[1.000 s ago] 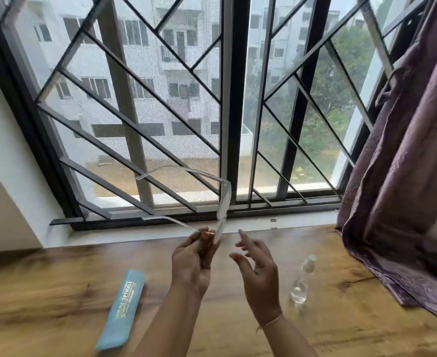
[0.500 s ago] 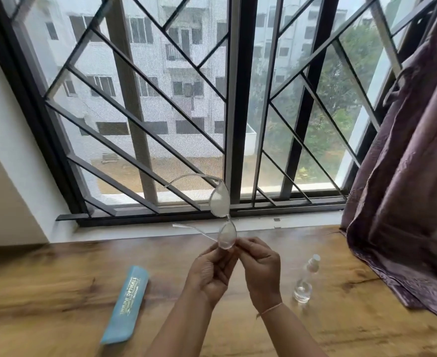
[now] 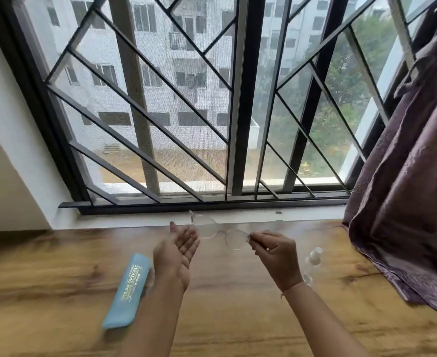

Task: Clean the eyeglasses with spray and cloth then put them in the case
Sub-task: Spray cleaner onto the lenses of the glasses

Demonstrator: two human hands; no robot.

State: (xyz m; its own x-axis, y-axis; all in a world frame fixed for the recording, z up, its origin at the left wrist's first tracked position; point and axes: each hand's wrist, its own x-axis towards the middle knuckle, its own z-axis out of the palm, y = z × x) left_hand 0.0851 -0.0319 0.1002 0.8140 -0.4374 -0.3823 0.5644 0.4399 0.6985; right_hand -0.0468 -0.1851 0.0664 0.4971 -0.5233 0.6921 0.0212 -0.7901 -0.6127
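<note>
Clear-framed eyeglasses [image 3: 218, 231] hang level above the far part of the wooden table [image 3: 238, 318]. My right hand [image 3: 276, 256] pinches their right end. My left hand [image 3: 177, 251] is palm-up with fingers apart, just left of the glasses and holding nothing. A light blue soft case [image 3: 128, 289] with gold lettering lies flat on the table, below and left of my left hand. A small clear spray bottle [image 3: 312, 261] stands just right of my right wrist, partly hidden by it. No cloth is in view.
A white sill [image 3: 135, 222] and a window with a dark metal grille [image 3: 160, 124] run along the table's far edge. A purple curtain [image 3: 405, 202] hangs at the right and drapes onto the table's right side.
The glasses went from upright in my left hand to level in my right hand. My left hand let go and opened palm-up. The camera view tilted down slightly.
</note>
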